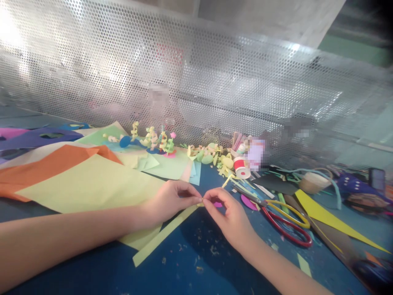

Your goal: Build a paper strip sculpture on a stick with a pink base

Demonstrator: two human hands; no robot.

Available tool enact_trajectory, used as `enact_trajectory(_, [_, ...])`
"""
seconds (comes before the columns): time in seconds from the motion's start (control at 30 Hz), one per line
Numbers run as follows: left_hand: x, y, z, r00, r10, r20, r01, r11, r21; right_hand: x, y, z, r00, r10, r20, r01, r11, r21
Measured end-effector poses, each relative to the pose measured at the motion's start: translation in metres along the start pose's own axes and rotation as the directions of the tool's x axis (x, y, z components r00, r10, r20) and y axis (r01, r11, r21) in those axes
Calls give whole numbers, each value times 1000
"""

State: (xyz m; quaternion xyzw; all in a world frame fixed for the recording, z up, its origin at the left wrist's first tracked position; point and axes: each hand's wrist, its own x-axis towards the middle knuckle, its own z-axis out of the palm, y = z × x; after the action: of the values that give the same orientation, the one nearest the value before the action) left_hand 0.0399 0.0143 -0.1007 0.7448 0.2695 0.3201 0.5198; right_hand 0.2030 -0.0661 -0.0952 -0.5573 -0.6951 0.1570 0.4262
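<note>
I noted my left hand (167, 200) and right hand (229, 215) both pinched shut on the yellow paper strip (162, 237) mid-worktop (196, 262); its long axis trailed toward the near edge, under my left hand.

Blue table (190, 262): coloured paper sheets (92, 180), scissors (284, 219), thread spool (241, 167), paper scraps (211, 157)
</note>
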Motion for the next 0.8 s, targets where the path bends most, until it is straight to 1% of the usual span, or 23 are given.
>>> enact_trajectory(0.2, [-1,1,0,1000,-8,17,8,1000,-28,-1,2,2,999,13,31,-13,1000,14])
enact_trajectory(0.43, [5,-4,-2,998,-60,-2,60,993,-99,1,6,0,989,148,-11,-146,984,103])
enact_trajectory(0.57, [7,-8,-2,998,-69,-6,68,993,-100,2,8,1,986,167,-18,-161,971,176])
enact_trajectory(0.67, [5,-8,-1,997,-75,-9,74,992,-98,4,7,0,981,195,-3,-190,957,218])
enact_trajectory(0.8, [4,-8,-1,997,-71,15,72,992,-104,4,8,0,981,195,17,-194,955,227])
